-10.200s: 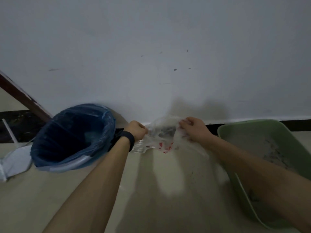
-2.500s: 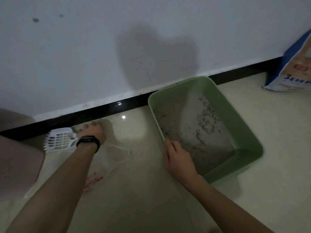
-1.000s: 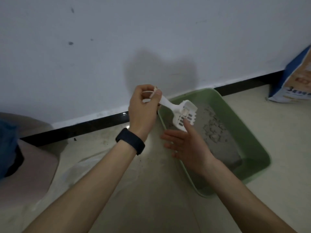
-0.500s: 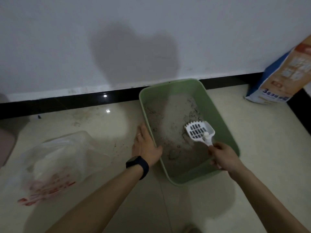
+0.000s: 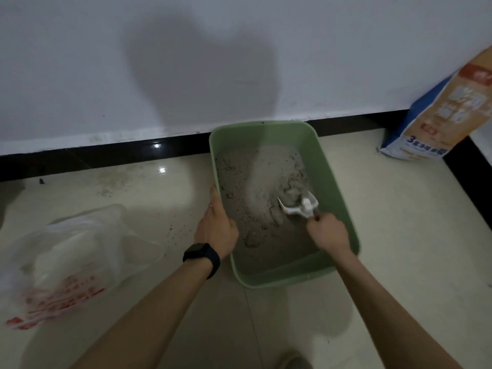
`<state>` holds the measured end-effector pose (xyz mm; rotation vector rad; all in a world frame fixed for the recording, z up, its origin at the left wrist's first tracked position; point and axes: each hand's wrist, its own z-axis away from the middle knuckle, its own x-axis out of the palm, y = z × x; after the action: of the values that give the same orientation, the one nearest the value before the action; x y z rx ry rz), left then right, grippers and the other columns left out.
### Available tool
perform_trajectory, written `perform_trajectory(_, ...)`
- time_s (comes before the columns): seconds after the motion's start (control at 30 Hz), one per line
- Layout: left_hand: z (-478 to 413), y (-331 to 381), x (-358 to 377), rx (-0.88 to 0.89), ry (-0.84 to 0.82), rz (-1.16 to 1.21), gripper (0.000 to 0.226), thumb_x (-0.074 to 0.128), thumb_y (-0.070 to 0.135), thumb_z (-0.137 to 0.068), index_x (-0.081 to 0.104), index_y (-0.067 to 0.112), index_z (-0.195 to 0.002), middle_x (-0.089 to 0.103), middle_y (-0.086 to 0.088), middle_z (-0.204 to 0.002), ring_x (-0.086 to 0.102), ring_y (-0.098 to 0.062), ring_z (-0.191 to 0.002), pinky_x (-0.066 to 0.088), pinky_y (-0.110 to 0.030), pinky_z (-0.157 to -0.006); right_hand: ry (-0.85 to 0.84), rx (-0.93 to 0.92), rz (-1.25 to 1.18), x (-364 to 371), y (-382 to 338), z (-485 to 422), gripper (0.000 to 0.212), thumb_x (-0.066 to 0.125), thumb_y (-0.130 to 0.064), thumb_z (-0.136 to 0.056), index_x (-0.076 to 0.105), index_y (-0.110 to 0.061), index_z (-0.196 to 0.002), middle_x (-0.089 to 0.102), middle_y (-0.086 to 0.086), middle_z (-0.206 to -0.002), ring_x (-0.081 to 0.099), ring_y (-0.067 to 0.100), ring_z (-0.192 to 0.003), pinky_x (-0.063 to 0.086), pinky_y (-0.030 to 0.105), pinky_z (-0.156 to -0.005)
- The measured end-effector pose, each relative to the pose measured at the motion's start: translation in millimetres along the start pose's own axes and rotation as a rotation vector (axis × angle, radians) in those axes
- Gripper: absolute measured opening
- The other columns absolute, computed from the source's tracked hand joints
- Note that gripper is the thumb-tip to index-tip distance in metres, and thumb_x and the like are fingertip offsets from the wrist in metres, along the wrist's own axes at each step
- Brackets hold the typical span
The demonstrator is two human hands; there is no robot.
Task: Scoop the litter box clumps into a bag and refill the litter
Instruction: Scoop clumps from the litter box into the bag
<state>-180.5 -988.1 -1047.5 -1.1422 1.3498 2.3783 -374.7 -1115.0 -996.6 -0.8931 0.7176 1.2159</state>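
A green litter box [image 5: 335,187] stands on the floor against the wall, holding grey litter with several clumps [image 5: 277,217]. My right hand [image 5: 327,233] grips the handle of a white slotted scoop [image 5: 299,205], whose head is dug into the litter on the box's right side with a clump in it. My left hand [image 5: 215,227] holds the box's left rim, thumb inside; a black watch is on that wrist. A clear plastic bag with red print [image 5: 77,259] lies open on the floor to the left, apart from both hands.
A blue and orange litter sack [image 5: 442,118] leans in the right corner. A black skirting strip [image 5: 106,155] runs along the white wall. Spilled litter grains [image 5: 181,227] dot the tiles between the bag and the box.
The scoop passed from my left hand to my right. Its head has dropped from above the litter into it. My left hand has closed on the box's left rim.
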Motion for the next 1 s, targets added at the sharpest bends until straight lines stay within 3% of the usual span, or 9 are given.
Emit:
perform_trajectory(0.13, -6, -2, -7, -0.017, -0.012, -0.121, 0.090, 0.047, 0.025, -0.093, -0.022, 0.021, -0.150, 0.060, -0.010, -0.106, 0.051, -0.019, -0.065, 0.043, -0.031, -0.056, -0.009, 0.001, -0.327, 37, -41, -34, 0.036, 0.043, -0.027, -0.098, 0.064, -0.006, -0.118, 0.063, 0.025, -0.123, 0.057, 0.042, -0.114, 0.047, 0.041, -0.096)
perform_trajectory(0.2, -8, -4, -11, 0.013, -0.040, -0.177, 0.089, 0.045, 0.031, -0.094, -0.024, 0.017, -0.149, 0.061, -0.009, -0.101, 0.053, -0.021, -0.070, 0.049, -0.035, -0.064, 0.054, 0.025, -0.455, 48, -44, -39, 0.037, 0.043, -0.033, -0.100, 0.065, -0.009, -0.118, 0.064, 0.022, -0.124, 0.057, 0.039, -0.115, 0.044, 0.039, -0.094)
perform_trajectory(0.33, -18, -20, -39, 0.232, -0.164, -0.333, 0.081, 0.030, 0.056, -0.098, -0.012, 0.014, -0.153, 0.057, -0.012, -0.126, 0.057, -0.029, -0.104, 0.047, -0.042, -0.090, 0.139, -0.039, -0.585, 57, -27, -23, 0.028, 0.048, -0.033, -0.100, 0.065, -0.012, -0.094, 0.068, 0.013, -0.098, 0.059, 0.031, -0.094, 0.040, 0.036, -0.076)
perform_trajectory(0.4, -27, -37, -65, 0.299, -0.202, -0.466, 0.074, 0.023, 0.060, -0.097, -0.002, 0.021, -0.154, 0.045, -0.009, -0.144, 0.045, -0.027, -0.127, 0.037, -0.042, -0.105, 0.172, -0.110, -0.620, 58, -17, -11, 0.026, 0.050, -0.030, -0.099, 0.057, -0.013, -0.082, 0.061, 0.005, -0.081, 0.055, 0.028, -0.082, 0.037, 0.036, -0.068)
perform_trajectory(0.47, -35, -55, -91, 0.283, -0.199, -0.563, 0.072, 0.023, 0.060, -0.096, 0.000, 0.024, -0.155, 0.031, -0.005, -0.155, 0.032, -0.022, -0.138, 0.026, -0.039, -0.112, 0.214, -0.177, -0.671, 58, -12, 1, 0.026, 0.052, -0.027, -0.099, 0.052, -0.013, -0.077, 0.056, 0.001, -0.073, 0.051, 0.022, -0.075, 0.036, 0.036, -0.067)
perform_trajectory(0.57, -35, -70, -112, 0.230, -0.158, -0.548, 0.074, 0.022, 0.062, -0.096, -0.002, 0.024, -0.155, 0.015, -0.001, -0.161, 0.020, -0.019, -0.144, 0.019, -0.036, -0.117, 0.222, -0.228, -0.760, 60, -15, 17, 0.027, 0.055, -0.024, -0.098, 0.051, -0.016, -0.073, 0.051, -0.004, -0.067, 0.047, 0.017, -0.070, 0.037, 0.036, -0.067)
perform_trajectory(0.73, -15, -47, -89, 0.471, -0.140, -0.577, 0.074, 0.013, 0.064, -0.094, -0.014, 0.029, -0.152, -0.010, 0.007, -0.162, 0.001, -0.014, -0.148, 0.003, -0.043, -0.119, 0.126, -0.183, -0.858, 67, -30, 35, 0.033, 0.055, -0.022, -0.096, 0.053, -0.016, -0.064, 0.047, 0.001, -0.058, 0.045, 0.020, -0.059, 0.036, 0.036, -0.063)
perform_trajectory(0.83, -8, -35, -67, 0.507, -0.181, -0.641, 0.076, 0.009, 0.067, -0.092, -0.016, 0.027, -0.152, -0.023, 0.010, -0.157, -0.006, -0.013, -0.148, -0.003, -0.046, -0.119, 0.098, -0.157, -0.863, 70, -30, 39, 0.035, 0.057, -0.025, -0.095, 0.054, -0.020, -0.061, 0.046, 0.002, -0.056, 0.044, 0.021, -0.058, 0.035, 0.038, -0.061)
perform_trajectory(1.0, -7, -35, -67, 0.481, -0.222, -0.680, 0.076, 0.009, 0.068, -0.093, -0.019, 0.028, -0.151, -0.026, 0.011, -0.157, -0.011, -0.013, -0.148, -0.006, -0.047, -0.119, 0.185, -0.205, -0.789, 62, -17, 38, 0.030, 0.057, -0.028, -0.094, 0.055, -0.020, -0.064, 0.051, -0.005, -0.055, 0.047, 0.019, -0.060, 0.039, 0.036, -0.064)
